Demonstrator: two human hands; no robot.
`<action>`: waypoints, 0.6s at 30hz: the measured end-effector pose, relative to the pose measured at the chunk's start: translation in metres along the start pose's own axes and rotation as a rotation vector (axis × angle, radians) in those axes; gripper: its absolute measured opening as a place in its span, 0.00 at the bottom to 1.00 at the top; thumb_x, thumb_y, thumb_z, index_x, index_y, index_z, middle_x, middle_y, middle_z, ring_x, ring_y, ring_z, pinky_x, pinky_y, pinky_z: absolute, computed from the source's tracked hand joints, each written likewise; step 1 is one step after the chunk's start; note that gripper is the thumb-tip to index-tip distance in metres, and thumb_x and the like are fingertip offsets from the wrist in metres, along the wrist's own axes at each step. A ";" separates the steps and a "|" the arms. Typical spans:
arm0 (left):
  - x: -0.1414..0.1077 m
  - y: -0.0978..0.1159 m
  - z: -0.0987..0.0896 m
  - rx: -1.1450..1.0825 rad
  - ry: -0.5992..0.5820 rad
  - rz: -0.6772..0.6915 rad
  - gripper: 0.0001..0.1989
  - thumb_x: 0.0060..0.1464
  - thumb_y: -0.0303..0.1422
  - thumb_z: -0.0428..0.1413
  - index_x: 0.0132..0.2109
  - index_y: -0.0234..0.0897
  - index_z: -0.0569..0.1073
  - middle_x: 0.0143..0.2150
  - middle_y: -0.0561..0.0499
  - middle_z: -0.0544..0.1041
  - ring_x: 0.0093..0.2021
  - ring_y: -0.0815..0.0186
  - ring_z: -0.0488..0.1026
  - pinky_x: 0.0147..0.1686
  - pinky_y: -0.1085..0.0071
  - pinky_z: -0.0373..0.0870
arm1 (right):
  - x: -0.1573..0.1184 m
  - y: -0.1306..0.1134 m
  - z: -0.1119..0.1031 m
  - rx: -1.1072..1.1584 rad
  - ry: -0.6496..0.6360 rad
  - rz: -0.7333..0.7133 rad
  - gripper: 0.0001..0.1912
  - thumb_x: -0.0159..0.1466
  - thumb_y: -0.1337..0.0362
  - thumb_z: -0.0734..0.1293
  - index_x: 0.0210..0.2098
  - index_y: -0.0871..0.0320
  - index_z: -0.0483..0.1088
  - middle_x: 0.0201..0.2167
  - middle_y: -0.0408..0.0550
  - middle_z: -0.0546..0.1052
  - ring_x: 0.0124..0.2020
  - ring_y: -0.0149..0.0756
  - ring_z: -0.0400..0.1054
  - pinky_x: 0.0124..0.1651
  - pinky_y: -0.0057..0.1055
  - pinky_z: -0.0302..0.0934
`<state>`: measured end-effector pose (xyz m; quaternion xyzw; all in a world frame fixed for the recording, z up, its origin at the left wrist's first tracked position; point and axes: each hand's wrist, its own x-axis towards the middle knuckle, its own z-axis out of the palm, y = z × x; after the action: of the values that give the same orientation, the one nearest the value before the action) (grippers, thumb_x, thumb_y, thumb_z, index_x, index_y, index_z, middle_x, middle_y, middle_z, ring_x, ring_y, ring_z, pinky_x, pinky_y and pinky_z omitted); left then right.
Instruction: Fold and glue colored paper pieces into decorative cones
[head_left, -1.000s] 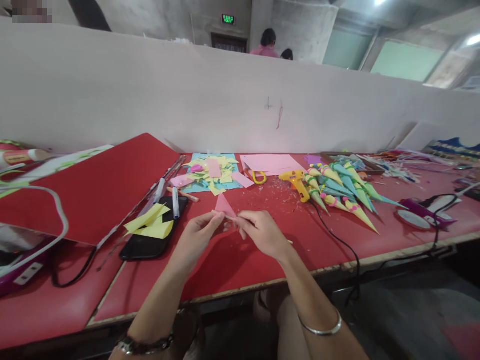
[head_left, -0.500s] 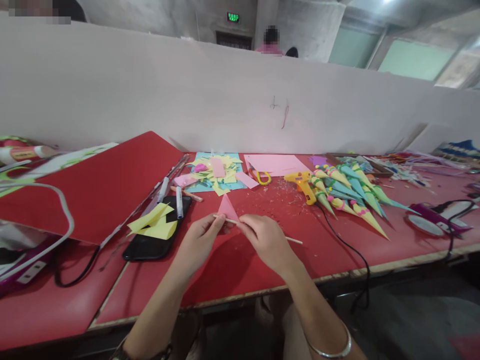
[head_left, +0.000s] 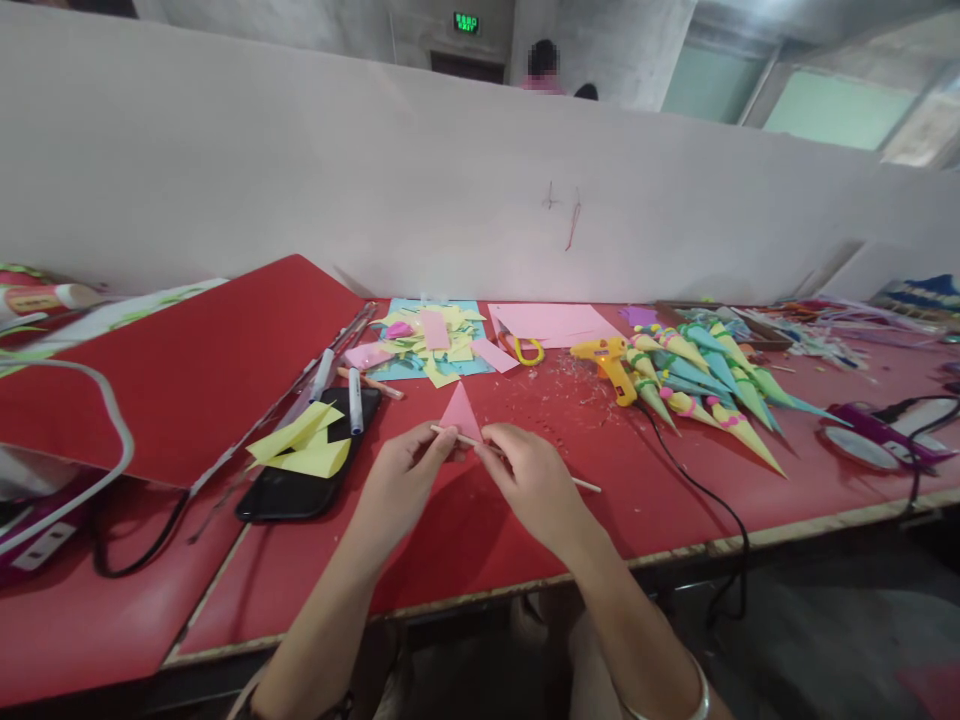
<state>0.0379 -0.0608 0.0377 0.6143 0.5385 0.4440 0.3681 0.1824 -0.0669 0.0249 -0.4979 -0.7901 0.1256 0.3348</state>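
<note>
Low over the red table, a pink paper triangle (head_left: pixel 460 408) points away from me. A thin pale stick (head_left: pixel 466 439) lies across its near edge. My left hand (head_left: pixel 405 472) is closed, pinching the paper and the stick between thumb and fingers. My right hand (head_left: pixel 534 482) is closed too, its fingertips gripping the stick's right end by the paper's corner. The fingers beneath the paper are partly hidden. Another pale stick (head_left: pixel 586 485) shows just right of my right hand.
A yellow glue gun (head_left: pixel 611 368) and several paper cones (head_left: pixel 720 375) stand to the right. Scissors (head_left: pixel 526 350) and paper scraps (head_left: pixel 431 340) lie behind my hands. Left are a black phone (head_left: pixel 281 495), yellow paper (head_left: pixel 304 445) and a marker (head_left: pixel 355 402). A white partition (head_left: pixel 337 180) rises behind.
The stick's left end shows a little more and slants more down to the right against the pink paper. Both hands keep their grip. The camera view has shifted slightly.
</note>
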 end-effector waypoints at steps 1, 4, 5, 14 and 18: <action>0.000 0.000 0.001 -0.009 -0.002 0.001 0.12 0.47 0.39 0.51 0.25 0.35 0.72 0.25 0.51 0.75 0.29 0.66 0.70 0.32 0.73 0.65 | 0.000 0.000 0.001 -0.002 -0.001 0.006 0.09 0.64 0.65 0.56 0.30 0.58 0.65 0.27 0.45 0.71 0.28 0.31 0.64 0.29 0.24 0.49; 0.000 -0.002 0.004 -0.074 0.000 0.012 0.11 0.47 0.38 0.52 0.24 0.35 0.71 0.24 0.53 0.74 0.28 0.67 0.70 0.32 0.74 0.64 | 0.000 -0.002 0.003 0.007 0.001 0.033 0.11 0.64 0.63 0.56 0.29 0.58 0.65 0.25 0.44 0.71 0.26 0.31 0.64 0.28 0.24 0.49; 0.000 -0.003 0.006 -0.103 0.004 0.010 0.11 0.47 0.37 0.52 0.25 0.35 0.71 0.24 0.53 0.73 0.28 0.68 0.69 0.32 0.75 0.64 | -0.001 -0.003 0.003 0.013 0.005 0.042 0.11 0.64 0.63 0.56 0.29 0.58 0.65 0.25 0.44 0.72 0.26 0.31 0.65 0.28 0.24 0.49; 0.001 -0.010 0.013 -0.353 0.038 -0.051 0.10 0.44 0.37 0.57 0.25 0.33 0.72 0.23 0.54 0.72 0.28 0.70 0.68 0.32 0.76 0.65 | 0.003 -0.008 0.008 -0.119 0.077 -0.001 0.11 0.65 0.65 0.56 0.32 0.58 0.67 0.28 0.46 0.74 0.29 0.34 0.66 0.31 0.27 0.51; -0.001 -0.008 0.012 -0.297 0.038 -0.015 0.10 0.45 0.37 0.56 0.27 0.34 0.72 0.24 0.54 0.73 0.29 0.69 0.69 0.34 0.74 0.66 | 0.003 -0.005 0.010 -0.169 0.057 -0.037 0.08 0.63 0.68 0.56 0.35 0.59 0.66 0.31 0.47 0.74 0.32 0.35 0.67 0.31 0.27 0.52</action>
<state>0.0466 -0.0598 0.0262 0.5406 0.4784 0.5275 0.4479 0.1715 -0.0656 0.0214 -0.5131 -0.7970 0.0381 0.3163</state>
